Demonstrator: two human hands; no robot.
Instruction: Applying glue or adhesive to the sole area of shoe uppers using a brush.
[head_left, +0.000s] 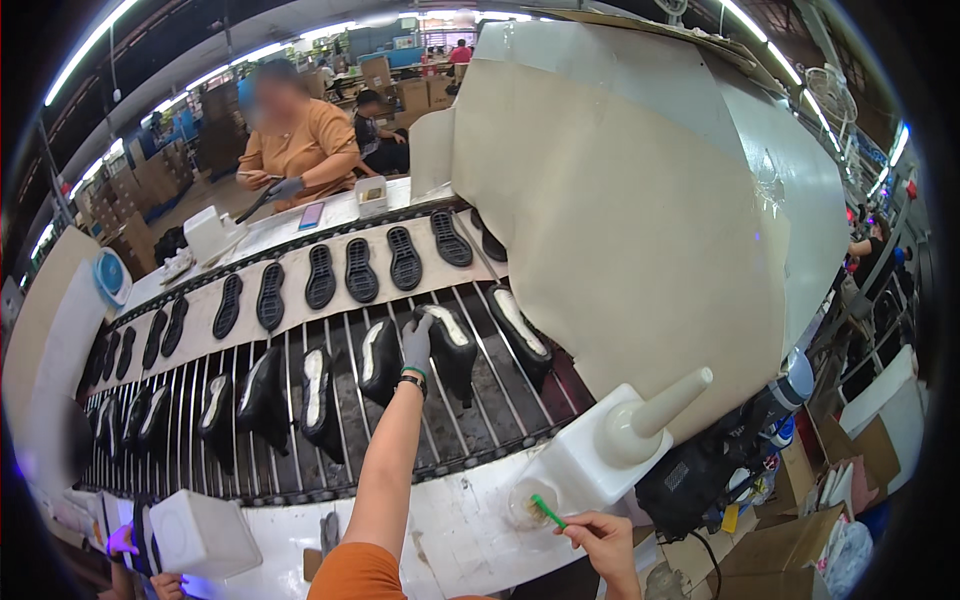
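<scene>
Right grip [604, 543] pinches one green stick [547, 510]; left grip [416, 346] touches one shoe [455, 358], closure unclear

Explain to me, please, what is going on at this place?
The person's gloved left hand touches a black shoe on a barred rack. The bare right hand holds a green stick-like tool, its far end at a clear round cup. More black shoes lie along the rack, and black soles lie on a beige strip beyond. Across from the person, a co-worker in an orange top handles a dark item.
</scene>
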